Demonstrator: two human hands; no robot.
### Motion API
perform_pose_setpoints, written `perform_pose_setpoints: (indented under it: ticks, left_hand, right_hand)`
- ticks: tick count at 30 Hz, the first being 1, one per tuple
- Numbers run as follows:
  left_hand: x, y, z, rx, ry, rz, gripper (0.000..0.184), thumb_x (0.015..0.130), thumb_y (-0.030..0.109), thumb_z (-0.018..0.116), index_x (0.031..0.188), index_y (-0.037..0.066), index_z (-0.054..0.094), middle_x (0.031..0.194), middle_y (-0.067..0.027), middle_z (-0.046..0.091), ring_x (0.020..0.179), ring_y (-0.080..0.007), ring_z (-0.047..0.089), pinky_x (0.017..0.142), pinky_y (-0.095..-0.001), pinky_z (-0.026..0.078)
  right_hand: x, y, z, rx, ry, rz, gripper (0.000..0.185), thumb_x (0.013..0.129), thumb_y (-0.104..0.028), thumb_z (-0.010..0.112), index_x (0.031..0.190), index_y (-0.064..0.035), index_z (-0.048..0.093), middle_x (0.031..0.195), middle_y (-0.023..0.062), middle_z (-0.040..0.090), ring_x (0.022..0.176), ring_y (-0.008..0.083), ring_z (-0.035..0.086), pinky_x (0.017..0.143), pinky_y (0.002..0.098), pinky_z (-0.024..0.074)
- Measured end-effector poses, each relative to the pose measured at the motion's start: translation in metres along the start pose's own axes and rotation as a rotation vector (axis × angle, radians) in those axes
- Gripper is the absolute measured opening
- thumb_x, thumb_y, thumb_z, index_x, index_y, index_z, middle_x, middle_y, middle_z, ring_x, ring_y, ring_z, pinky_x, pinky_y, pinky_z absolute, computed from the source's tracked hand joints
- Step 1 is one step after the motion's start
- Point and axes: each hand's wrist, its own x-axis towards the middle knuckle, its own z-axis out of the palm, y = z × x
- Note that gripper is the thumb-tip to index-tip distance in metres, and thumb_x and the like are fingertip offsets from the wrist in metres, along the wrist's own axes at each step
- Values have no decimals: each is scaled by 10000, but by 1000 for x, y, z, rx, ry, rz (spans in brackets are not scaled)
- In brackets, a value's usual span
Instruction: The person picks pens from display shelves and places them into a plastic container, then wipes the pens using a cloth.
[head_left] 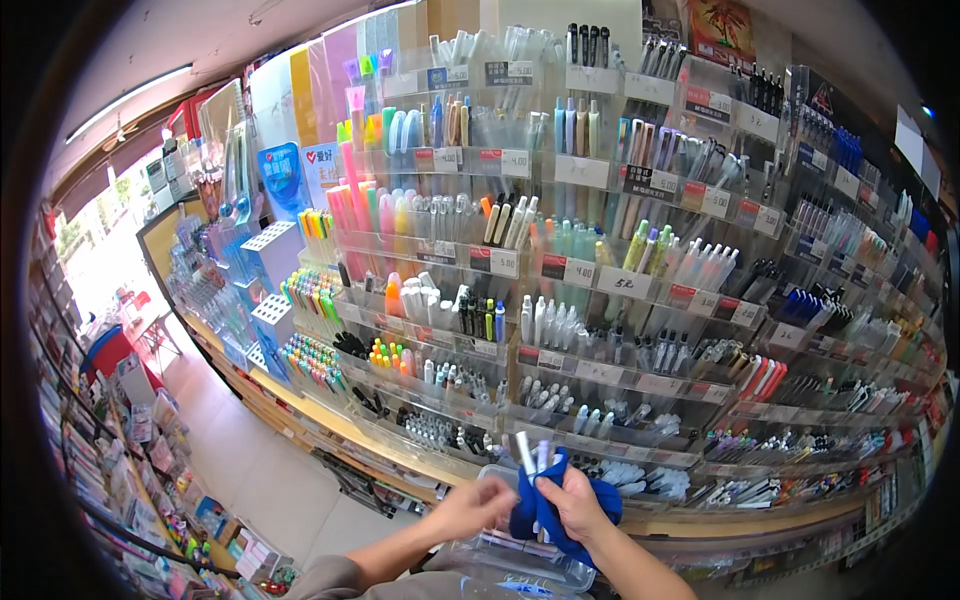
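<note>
My right hand is closed round a bunched blue cloth and the lower part of a few pens. A white-capped pen and a pale purple pen stick up out of the cloth. Just left of it, my left hand has bent fingers, smeared by motion; whether they hold anything does not show. Beneath both hands is a clear plastic bin with pens lying inside, partly covered by my arms and the cloth.
A tall rack of clear shelves full of pens and price tags rises in front. Lidded-hole white stands are at its left. Along the far left runs another goods shelf, across a tiled floor.
</note>
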Motion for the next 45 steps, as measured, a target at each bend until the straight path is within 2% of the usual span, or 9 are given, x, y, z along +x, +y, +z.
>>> perform_pose_setpoints:
  ticks: [1, 2, 5, 10, 25, 30, 36, 39, 45]
  left_hand:
    - [-4, 7, -1, -63, 173, 167, 238, 875, 176, 527, 1039, 11, 480, 794, -25, 540, 694, -58, 499, 593, -198, 419]
    - [9, -9, -8, -28, 231, 416, 268, 872, 150, 509, 1101, 21, 457, 930, -47, 546, 827, -98, 523, 696, -232, 440]
    - [-3, 28, -2, 360, 297, 458, 283, 808, 155, 601, 1062, 46, 540, 882, -21, 554, 811, -91, 522, 676, -241, 426]
    - [6, 36, -5, 415, 111, 547, 193, 750, 178, 676, 865, 30, 629, 770, -60, 622, 690, -111, 553, 637, -247, 435]
    - [9, 26, -8, 228, 222, 541, 165, 739, 151, 687, 842, 40, 622, 770, -6, 585, 667, -56, 488, 584, -205, 391]
    - [9, 39, -12, 475, 22, 537, 180, 775, 151, 614, 851, -11, 599, 758, -120, 618, 690, -190, 594, 641, -298, 456]
    - [14, 31, -17, 433, 38, 458, 138, 794, 125, 615, 817, -10, 599, 716, -62, 607, 667, -115, 554, 609, -257, 442]
    - [16, 33, -25, 345, 130, 507, 136, 804, 125, 608, 774, -6, 588, 666, -13, 572, 611, -66, 501, 545, -223, 412]
    - [10, 41, -50, 301, 287, 471, 135, 802, 154, 607, 787, 21, 590, 660, 32, 536, 617, -38, 457, 546, -198, 370]
  right_hand:
    - [0, 2, 0, -41, -46, 24, 231, 837, -83, 561, 1052, -25, 499, 925, 2, 547, 819, 64, 487, 767, 217, 410]
    - [0, 1, 2, -92, -141, 59, 270, 834, -78, 560, 1087, -18, 485, 980, 1, 530, 882, 73, 476, 818, 230, 388]
    - [1, 8, 0, -171, -379, 153, 382, 838, -80, 553, 1192, -6, 430, 1119, 13, 488, 1024, 92, 439, 912, 250, 339]
    - [-4, -1, -2, -234, -493, 253, 469, 848, -99, 549, 1262, 11, 360, 1218, 43, 448, 1120, 108, 392, 968, 260, 298]
    - [-2, 3, 6, -150, -255, 107, 401, 876, -152, 523, 1211, 8, 374, 1083, 35, 481, 988, 77, 436, 871, 226, 351]
    - [-3, 3, 6, -266, -343, 97, 524, 855, -192, 565, 1248, 34, 302, 1229, 98, 397, 1164, 142, 339, 986, 265, 258]
    - [2, 2, 4, -276, -381, 87, 509, 861, -190, 554, 1246, 42, 315, 1231, 88, 397, 1171, 138, 335, 987, 261, 258]
    - [0, -5, 7, -163, -374, 179, 452, 872, -174, 535, 1226, 42, 354, 1190, 62, 427, 1123, 121, 371, 960, 255, 287]
    - [-2, -3, 6, -173, -337, 269, 268, 872, -153, 530, 1087, 6, 510, 907, -21, 541, 789, 33, 472, 696, 185, 404]
